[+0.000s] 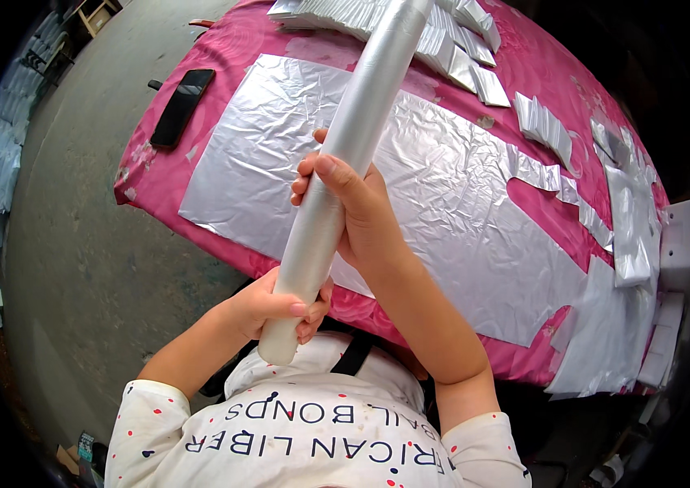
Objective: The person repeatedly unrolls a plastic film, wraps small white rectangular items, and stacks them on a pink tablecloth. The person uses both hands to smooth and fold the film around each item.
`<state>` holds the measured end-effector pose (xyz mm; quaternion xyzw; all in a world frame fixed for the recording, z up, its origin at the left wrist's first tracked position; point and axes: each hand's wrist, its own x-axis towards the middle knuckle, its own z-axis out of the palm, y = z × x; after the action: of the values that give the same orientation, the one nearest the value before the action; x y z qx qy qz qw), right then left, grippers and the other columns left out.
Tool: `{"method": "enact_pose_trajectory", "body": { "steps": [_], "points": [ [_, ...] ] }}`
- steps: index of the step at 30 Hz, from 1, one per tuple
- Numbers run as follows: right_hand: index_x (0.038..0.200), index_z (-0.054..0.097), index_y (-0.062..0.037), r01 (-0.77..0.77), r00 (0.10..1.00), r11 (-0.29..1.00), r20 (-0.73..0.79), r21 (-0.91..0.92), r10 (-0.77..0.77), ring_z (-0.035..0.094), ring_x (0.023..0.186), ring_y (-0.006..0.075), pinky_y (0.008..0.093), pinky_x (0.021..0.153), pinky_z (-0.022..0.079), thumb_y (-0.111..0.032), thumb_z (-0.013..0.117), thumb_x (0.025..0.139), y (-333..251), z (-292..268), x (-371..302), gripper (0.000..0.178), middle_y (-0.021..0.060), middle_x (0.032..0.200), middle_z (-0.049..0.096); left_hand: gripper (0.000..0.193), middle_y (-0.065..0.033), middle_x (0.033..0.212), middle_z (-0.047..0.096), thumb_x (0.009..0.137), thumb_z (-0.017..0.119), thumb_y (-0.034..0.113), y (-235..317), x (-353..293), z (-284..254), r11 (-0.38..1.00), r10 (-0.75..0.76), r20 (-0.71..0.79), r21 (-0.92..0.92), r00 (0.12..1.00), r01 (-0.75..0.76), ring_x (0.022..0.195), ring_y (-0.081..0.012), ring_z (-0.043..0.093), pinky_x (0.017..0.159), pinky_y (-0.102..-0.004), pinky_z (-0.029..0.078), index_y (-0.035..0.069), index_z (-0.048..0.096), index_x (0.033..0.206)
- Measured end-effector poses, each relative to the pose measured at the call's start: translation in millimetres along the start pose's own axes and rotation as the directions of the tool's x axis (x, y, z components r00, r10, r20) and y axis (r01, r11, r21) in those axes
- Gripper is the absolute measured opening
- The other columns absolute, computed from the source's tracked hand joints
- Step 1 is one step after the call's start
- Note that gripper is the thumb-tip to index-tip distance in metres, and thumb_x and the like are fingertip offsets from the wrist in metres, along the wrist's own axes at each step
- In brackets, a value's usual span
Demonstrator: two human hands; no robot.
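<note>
A long, whitish translucent roll of plastic film slants across the view, from near my chest up over the table's far side. My left hand is closed around its near end, and my right hand wraps it farther up, near the middle of its visible length. The roll's far end runs out of view at the top edge. Beneath it, a large crinkled silvery plastic sheet lies flat on the table.
A pink flowered cloth covers the table. A black phone rests at its left. Stacks of folded silvery packets line the far side, with a smaller row farther right. Clear plastic sheets overlap the right edge, beside white plastic boxes.
</note>
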<state>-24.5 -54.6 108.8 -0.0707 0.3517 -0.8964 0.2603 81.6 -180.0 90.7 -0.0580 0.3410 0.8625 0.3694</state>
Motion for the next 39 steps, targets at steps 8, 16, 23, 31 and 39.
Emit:
{"method": "enact_pose_trajectory", "body": {
  "steps": [8, 16, 23, 31, 39],
  "points": [
    [0.115, 0.039, 0.0022, 0.001, 0.966, 0.96, -0.248, -0.278, -0.073, 0.058, 0.078, 0.0149, 0.0292, 0.066, 0.051, -0.024, 0.069, 0.077, -8, -18, -6, 0.055, 0.0086, 0.087, 0.054, 0.075, -0.0065, 0.08, 0.056, 0.067, 0.075, 0.031, -6, 24, 5, 0.837, 0.142, -0.257, 0.546, 0.956, 0.023, 0.068, -0.0128, 0.058, 0.064, -0.028, 0.05, -0.004, 0.038, 0.123],
    [0.117, 0.038, 0.0027, -0.004, 0.944, 0.981, -0.323, -0.196, -0.061, 0.059, 0.08, 0.0163, 0.0313, 0.069, 0.051, -0.017, 0.069, 0.077, -4, -28, -23, 0.054, 0.0097, 0.089, 0.054, 0.074, -0.0062, 0.085, 0.058, 0.077, 0.063, 0.049, -11, 26, 3, 0.95, 0.103, -0.166, 0.309, 0.981, -0.048, 0.066, -0.0124, 0.057, 0.062, -0.0281, 0.05, 0.0, 0.038, 0.127],
    [0.111, 0.043, 0.0011, -0.107, 0.945, 0.971, -0.326, -0.215, 0.032, 0.059, 0.084, 0.0174, 0.0318, 0.074, 0.048, -0.017, 0.069, 0.078, 11, -50, -31, 0.046, 0.009, 0.092, 0.055, 0.065, -0.0056, 0.074, 0.055, 0.082, 0.05, 0.055, -13, 21, -7, 0.925, -0.066, -0.304, 0.339, 0.95, 0.172, 0.06, -0.0126, 0.056, 0.054, -0.0264, 0.048, 0.003, 0.047, 0.121],
    [0.109, 0.052, -0.0007, 0.086, 0.76, 0.783, -0.467, -0.616, -0.451, 0.055, 0.077, 0.0077, 0.0196, 0.066, 0.045, -0.017, 0.059, 0.085, -76, -150, -18, 0.029, 0.0066, 0.096, 0.06, 0.075, -0.0049, 0.066, 0.054, 0.073, 0.059, 0.058, -32, -15, -39, 0.907, -0.382, -0.128, 0.14, 0.915, 0.398, 0.056, -0.0116, 0.053, 0.052, -0.0267, 0.045, 0.0, 0.05, 0.119],
    [0.098, 0.06, -0.0019, -0.254, 0.948, 0.668, -0.318, -0.699, 0.028, 0.048, 0.056, 0.0007, 0.0141, 0.051, 0.038, -0.02, 0.057, 0.088, -101, -146, -21, 0.021, 0.0005, 0.08, 0.061, 0.075, -0.0048, 0.065, 0.054, 0.071, 0.061, 0.057, -41, -24, -46, 0.902, -0.407, -0.155, 0.091, 0.9, 0.423, 0.055, -0.0115, 0.053, 0.05, -0.0252, 0.045, -0.003, 0.05, 0.117]
  ]
}}
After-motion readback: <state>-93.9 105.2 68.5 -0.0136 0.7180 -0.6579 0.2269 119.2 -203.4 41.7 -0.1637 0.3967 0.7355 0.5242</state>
